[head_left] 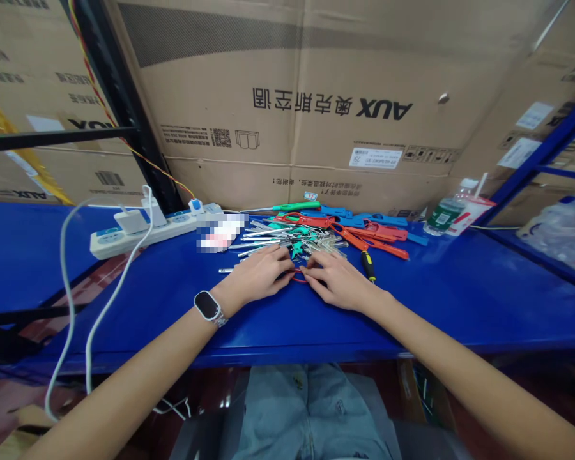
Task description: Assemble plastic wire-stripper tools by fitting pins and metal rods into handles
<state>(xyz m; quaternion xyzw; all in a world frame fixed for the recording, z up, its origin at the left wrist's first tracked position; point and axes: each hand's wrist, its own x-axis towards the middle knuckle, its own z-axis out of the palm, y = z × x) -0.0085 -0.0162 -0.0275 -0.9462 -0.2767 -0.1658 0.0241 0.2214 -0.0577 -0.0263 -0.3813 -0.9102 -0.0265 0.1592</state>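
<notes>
on the blue bench [460, 294], both hands' [261, 276] [338, 281] grips pinch a red ring [298, 276] near the front edge.

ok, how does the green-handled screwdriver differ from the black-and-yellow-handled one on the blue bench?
The green-handled screwdriver lies far back by the cardboard box, roughly crosswise; the black-and-yellow-handled screwdriver lies nearer, beside the right hand, pointing front to back. The green one shows a long bare shaft; the black-and-yellow one's shaft is hidden. The green handle is one colour, the other is two-tone. Both rest flat on the blue bench, untouched.
</notes>
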